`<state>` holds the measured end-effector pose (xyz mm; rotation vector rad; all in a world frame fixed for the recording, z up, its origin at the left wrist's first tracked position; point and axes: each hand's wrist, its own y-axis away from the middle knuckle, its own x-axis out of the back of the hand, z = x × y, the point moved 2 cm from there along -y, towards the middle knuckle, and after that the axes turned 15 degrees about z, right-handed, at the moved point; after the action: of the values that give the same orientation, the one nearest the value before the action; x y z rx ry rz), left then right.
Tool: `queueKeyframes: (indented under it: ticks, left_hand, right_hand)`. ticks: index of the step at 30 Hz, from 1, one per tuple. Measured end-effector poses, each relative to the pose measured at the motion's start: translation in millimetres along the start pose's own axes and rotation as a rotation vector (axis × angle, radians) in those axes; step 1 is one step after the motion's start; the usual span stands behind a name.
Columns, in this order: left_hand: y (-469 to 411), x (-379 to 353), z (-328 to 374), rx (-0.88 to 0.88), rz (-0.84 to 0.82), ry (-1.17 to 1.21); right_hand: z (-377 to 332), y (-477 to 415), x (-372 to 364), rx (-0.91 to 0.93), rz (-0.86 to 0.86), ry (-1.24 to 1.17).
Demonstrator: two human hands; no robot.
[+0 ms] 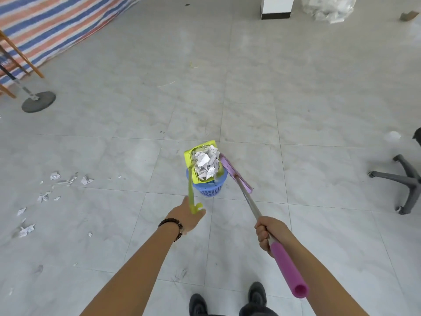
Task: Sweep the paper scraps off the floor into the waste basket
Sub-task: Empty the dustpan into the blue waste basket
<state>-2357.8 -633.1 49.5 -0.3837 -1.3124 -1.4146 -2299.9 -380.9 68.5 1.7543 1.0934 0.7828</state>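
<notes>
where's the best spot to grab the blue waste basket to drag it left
The near rim of the waste basket, from above on your side: that lip looks bare, while the dustpan covers the mouth's far left and the broom head lies beside its right.

grey tiled floor [296, 110] — paper scraps [86, 180] left, blue waste basket [210, 189] centre

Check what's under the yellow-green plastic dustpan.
The blue plastic mesh waste basket sits beneath the yellow-green plastic dustpan, which carries crumpled white paper scraps. The dustpan covers the basket's inside; contents unseen.
</notes>
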Motion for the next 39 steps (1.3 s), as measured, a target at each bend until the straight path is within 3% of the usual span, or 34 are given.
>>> queueKeyframes:
  ticks: [2, 5, 8, 14, 26, 35, 39]
  left_hand:
    - [-6, -2, -4, 0.272, -0.092, 0.323]
    - [-13, -7, -15, 0.501, -0.278, 0.628]
    - [-17, -15, -19, 0.613, -0.423, 0.881]
    - [-25, -33, -12, 0.676, -0.604, 1.319]
    - [-12, -18, 5, 0.581, -0.491, 1.056]
    - [2, -38, -10, 0.521, -0.385, 0.596]
    - [7, -44, -21, 0.552, -0.347, 0.511]
  right_hand:
    - [-1, -1, -3, -0.004, 0.0, 0.003]
    - [-3, -2, -8, -0.009, -0.001, 0.008]
    - [-4, -3, -11, 0.0, -0.003, 0.016]
    - [-8, -2, -16, 0.015, 0.006, 0.029]
    - [-15, 10, -7, 0.019, -0.023, -0.089]
    - [2, -4, -7, 0.178, 0.005, 0.167]
    - [10, -17, 0, 0.077, 0.033, 0.092]
